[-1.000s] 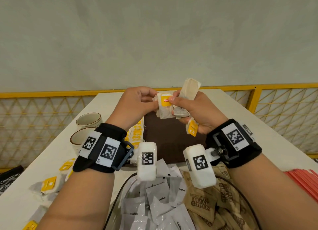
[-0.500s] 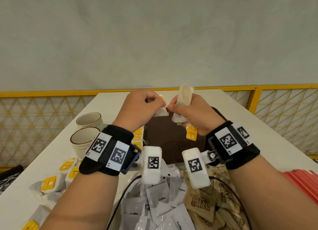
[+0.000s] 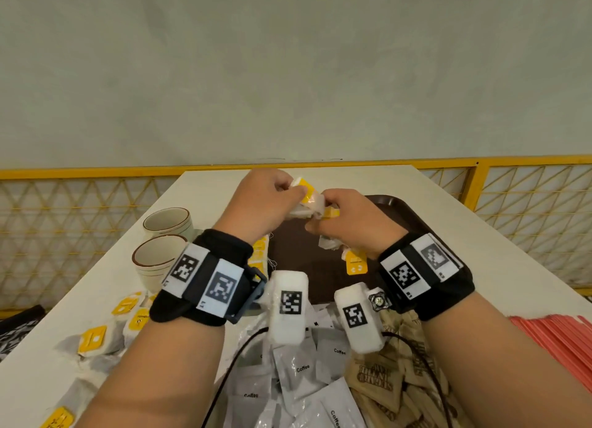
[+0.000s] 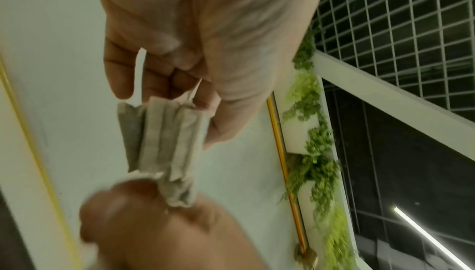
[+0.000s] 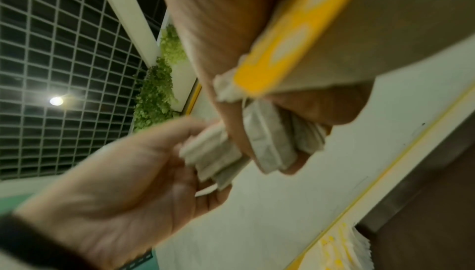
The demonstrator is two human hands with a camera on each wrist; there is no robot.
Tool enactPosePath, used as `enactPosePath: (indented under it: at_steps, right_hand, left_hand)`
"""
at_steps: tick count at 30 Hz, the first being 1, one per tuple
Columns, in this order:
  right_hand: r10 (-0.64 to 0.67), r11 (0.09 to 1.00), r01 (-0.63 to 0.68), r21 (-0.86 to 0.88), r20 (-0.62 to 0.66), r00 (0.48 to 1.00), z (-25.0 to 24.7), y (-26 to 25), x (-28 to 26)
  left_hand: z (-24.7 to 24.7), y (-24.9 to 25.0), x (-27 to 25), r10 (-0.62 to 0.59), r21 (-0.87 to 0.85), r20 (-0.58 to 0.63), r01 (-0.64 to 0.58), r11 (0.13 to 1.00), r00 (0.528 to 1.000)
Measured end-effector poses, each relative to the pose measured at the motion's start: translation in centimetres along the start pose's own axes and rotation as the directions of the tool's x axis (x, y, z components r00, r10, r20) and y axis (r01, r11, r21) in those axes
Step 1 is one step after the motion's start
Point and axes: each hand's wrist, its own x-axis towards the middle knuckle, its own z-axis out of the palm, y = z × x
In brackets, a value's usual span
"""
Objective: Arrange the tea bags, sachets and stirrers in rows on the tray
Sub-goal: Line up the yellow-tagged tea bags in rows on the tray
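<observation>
Over the tray [image 3: 402, 214], my left hand [image 3: 256, 209] and right hand [image 3: 349, 222] both pinch bunched tea bags [image 3: 304, 208]; I should free one bag, untangling strings first.

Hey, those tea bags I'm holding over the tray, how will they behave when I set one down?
The tea bags look soft and crumpled between the left hand and right hand, so probably floppy and light. A yellow tag dangles on a string and may snag. They should lie flat on the tray.
</observation>
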Motion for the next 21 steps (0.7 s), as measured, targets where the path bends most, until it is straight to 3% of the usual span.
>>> enactPosePath:
  at_steps: [4,6,9,12,14,17,21]
  right_hand:
    - [0.068,0.997,-0.068,0.034,-0.004,0.998,-2.0,0.5,-0.1]
    - [0.093,0.975,-0.081,0.207,-0.048,0.994,-3.1,0.2,-0.3]
    - [0.043,0.899,-0.003,0.439,-0.082,0.996,-4.0,-0.9,-1.0]
    - [-0.107,0.938,0.136,0.32,-0.106,0.989,-3.5,-1.9,-1.4]
    - [-0.139,0.968,0.16,0.196,-0.117,0.983,-3.1,-2.1,-1.3]
    - [-0.111,0.982,0.132,0.135,-0.151,0.982,-3.3,-1.6,-1.2]
    - [-0.026,0.964,0.065,0.256,-0.153,0.988,-4.6,-1.4,-1.5]
  left_hand:
    - [-2.2,-1.0,0.0,0.019,0.028,0.026,-0.02,0.999,0.999]
    - [-3.0,-1.2,-0.1,0.025,0.043,0.066,-0.028,0.999,0.998]
    - [-3.2,-0.9,-0.3,0.058,0.069,0.132,-0.068,0.995,0.989]
    - [-2.3,-0.2,-0.4,0.103,0.074,0.197,-0.12,0.99,0.975]
    - [-1.8,0.1,-0.4,0.141,0.065,0.227,-0.16,0.985,0.964]
    - [-1.6,0.0,-0.4,0.175,0.054,0.193,-0.189,0.981,0.965]
    - [-1.7,-0.8,0.0,0.132,-0.025,0.069,-0.13,0.991,0.989]
